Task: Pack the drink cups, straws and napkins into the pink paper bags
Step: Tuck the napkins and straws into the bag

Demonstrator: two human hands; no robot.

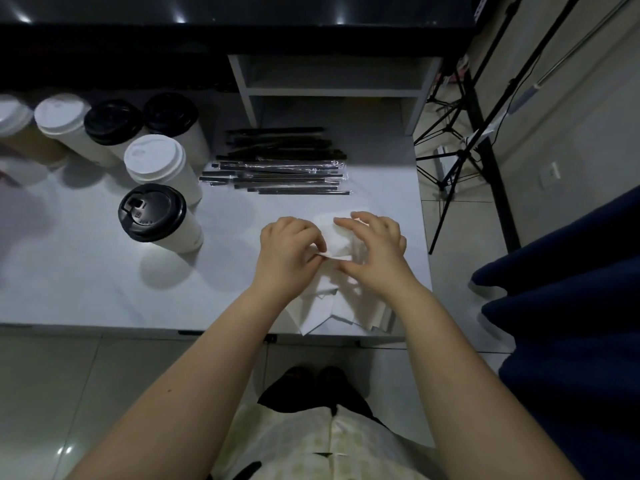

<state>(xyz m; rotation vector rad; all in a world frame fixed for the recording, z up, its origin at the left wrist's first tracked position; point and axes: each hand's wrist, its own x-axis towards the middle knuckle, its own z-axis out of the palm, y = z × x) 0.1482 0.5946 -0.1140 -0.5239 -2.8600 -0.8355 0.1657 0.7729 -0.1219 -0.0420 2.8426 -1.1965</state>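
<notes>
Both of my hands work on a white napkin (335, 237) above a loose pile of napkins (322, 306) at the table's front right. My left hand (289, 251) pinches the napkin's near edge. Curled fingers of my right hand (375, 251) hold its right side. Several lidded drink cups stand at the left: a black-lidded cup (156, 216) nearest, a white-lidded cup (159, 164) behind it, more (110, 126) further back. A heap of wrapped black straws (277, 168) lies in the middle. No pink bag is in view.
A grey open shelf unit (332, 88) stands at the back of the white table (86, 271). Black tripod legs (460, 157) stand on the floor to the right. A dark blue cloth (571, 306) hangs at the far right.
</notes>
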